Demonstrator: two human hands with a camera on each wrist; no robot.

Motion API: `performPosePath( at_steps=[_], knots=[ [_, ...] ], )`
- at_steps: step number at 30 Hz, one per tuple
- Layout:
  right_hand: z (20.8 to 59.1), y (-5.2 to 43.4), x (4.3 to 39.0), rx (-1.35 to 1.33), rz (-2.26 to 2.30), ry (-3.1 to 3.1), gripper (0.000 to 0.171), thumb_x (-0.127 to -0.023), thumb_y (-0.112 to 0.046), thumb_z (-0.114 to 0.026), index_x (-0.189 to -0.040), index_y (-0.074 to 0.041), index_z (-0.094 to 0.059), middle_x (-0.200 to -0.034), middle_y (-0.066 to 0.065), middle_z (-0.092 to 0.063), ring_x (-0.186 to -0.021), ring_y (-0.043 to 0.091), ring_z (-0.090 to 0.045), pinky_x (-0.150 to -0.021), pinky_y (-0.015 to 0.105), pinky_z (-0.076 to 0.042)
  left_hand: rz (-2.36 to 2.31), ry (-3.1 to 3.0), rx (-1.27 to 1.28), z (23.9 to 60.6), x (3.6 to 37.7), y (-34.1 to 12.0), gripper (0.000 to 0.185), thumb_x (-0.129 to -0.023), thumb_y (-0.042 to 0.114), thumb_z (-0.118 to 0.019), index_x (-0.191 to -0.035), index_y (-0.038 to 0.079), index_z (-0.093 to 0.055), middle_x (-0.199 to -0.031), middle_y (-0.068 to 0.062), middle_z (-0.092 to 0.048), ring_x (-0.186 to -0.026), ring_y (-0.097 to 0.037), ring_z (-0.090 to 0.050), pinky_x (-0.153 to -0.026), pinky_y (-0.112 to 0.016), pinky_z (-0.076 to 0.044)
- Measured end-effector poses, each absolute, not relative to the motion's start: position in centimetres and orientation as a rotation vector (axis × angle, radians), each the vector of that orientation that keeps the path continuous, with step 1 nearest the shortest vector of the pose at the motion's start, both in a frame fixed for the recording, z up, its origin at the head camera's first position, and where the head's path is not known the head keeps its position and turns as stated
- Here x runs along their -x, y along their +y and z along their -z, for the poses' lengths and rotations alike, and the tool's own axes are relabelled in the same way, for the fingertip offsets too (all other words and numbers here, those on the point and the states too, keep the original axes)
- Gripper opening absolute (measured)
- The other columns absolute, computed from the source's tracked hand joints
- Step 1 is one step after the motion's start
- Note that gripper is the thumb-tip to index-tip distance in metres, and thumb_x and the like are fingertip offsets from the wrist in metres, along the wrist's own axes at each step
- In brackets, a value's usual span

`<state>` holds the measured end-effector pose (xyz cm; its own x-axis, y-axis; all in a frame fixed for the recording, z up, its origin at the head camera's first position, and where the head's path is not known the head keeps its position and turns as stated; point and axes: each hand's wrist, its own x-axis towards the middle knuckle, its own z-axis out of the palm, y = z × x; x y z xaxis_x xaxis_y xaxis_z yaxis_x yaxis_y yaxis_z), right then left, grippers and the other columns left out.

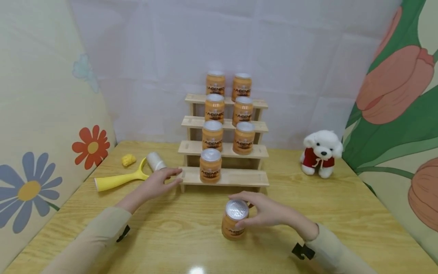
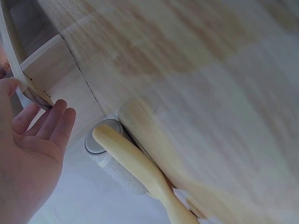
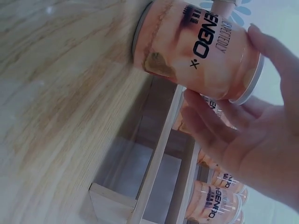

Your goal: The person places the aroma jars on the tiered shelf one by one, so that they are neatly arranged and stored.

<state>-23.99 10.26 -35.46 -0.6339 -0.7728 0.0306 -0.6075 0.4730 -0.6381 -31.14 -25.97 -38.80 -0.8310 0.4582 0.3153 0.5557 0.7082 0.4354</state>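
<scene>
Fingers (image 1: 239,198) of the right hand (image 1: 270,213) curled round the orange cylindrical can with the ribbed silver lid (image 1: 234,220), thumb and fingertips wrapping its upper rim while it stood on the pale wood-grain table (image 1: 171,236), just in front of the four-step bare wooden display rack (image 1: 239,178). From the right wrist view the can's glossy label showed dark lettering on a smooth orange wrap, and the hand clasped it near the lid end.

Straight and relaxed, the left hand (image 1: 155,184) gripped nothing; its fingertips rested against the left end of the rack's lowest step, whose square-cut plank edge showed in the left wrist view. Just beside that hand lay a yellow plastic-handled lint roller with a white speckled drum (image 1: 126,175), its handle smooth and rounded, and beyond it a small yellow crumpled lump (image 1: 128,160).

Seven matching orange cans (image 1: 210,165) stood on the rack: one on the lowest step, two on each of the three steps above. A fluffy white plush dog in a red top (image 1: 321,153) sat on the table to the right of the rack, well apart from both hands
</scene>
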Motion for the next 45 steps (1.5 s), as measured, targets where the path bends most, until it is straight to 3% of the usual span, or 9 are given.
performPosePath(
  at_steps=[6,14,24,36,45],
  knots=[
    [35.3,9.9,23.8,1.147,0.929,2.566,0.071,-0.077,-0.043,-0.075,-0.134,-0.009,-0.049,-0.127,0.002,-0.058,-0.112,0.018,-0.056,-0.091,0.026,-0.051,0.780,-2.721,0.820,38.5,31.4,-26.0,0.043,-0.094,0.023,-0.058,-0.127,-0.005,-0.054,-0.127,-0.023,-0.057,-0.112,-0.038,-0.057,-0.092,-0.048,-0.052],
    [35.3,10.0,23.5,1.034,1.051,2.581,0.070,-0.073,-0.040,-0.079,-0.132,-0.013,-0.054,-0.122,0.003,-0.062,-0.105,0.020,-0.060,-0.074,0.019,-0.055,0.775,-2.745,0.800,38.7,31.3,-26.2,0.046,-0.095,0.028,-0.057,-0.129,-0.003,-0.054,-0.128,-0.022,-0.056,-0.114,-0.037,-0.057,-0.092,-0.048,-0.052],
    [34.5,10.6,23.6,1.005,1.267,2.629,0.063,-0.071,-0.035,-0.081,-0.126,-0.011,-0.058,-0.111,0.005,-0.065,-0.091,0.016,-0.061,-0.069,0.025,-0.058,0.774,-2.740,0.805,38.6,31.2,-26.1,0.046,-0.095,0.027,-0.057,-0.128,-0.003,-0.054,-0.128,-0.022,-0.056,-0.113,-0.037,-0.057,-0.092,-0.048,-0.052],
    [32.9,10.9,24.9,0.906,1.450,2.753,0.063,-0.075,-0.028,-0.080,-0.130,-0.011,-0.055,-0.124,0.009,-0.059,-0.099,0.021,-0.061,-0.080,0.027,-0.056,0.780,-2.753,0.798,38.7,31.1,-26.2,0.046,-0.095,0.029,-0.056,-0.129,-0.003,-0.054,-0.129,-0.022,-0.056,-0.114,-0.037,-0.056,-0.092,-0.048,-0.052],
    [32.7,10.9,26.7,0.803,1.557,2.738,0.066,-0.076,-0.023,-0.079,-0.134,-0.009,-0.052,-0.132,0.015,-0.055,-0.104,0.031,-0.062,-0.078,0.032,-0.058,0.782,-2.743,0.800,38.9,31.1,-26.1,0.046,-0.095,0.029,-0.057,-0.128,-0.003,-0.055,-0.128,-0.021,-0.057,-0.113,-0.036,-0.057,-0.092,-0.047,-0.052]
  ],
)
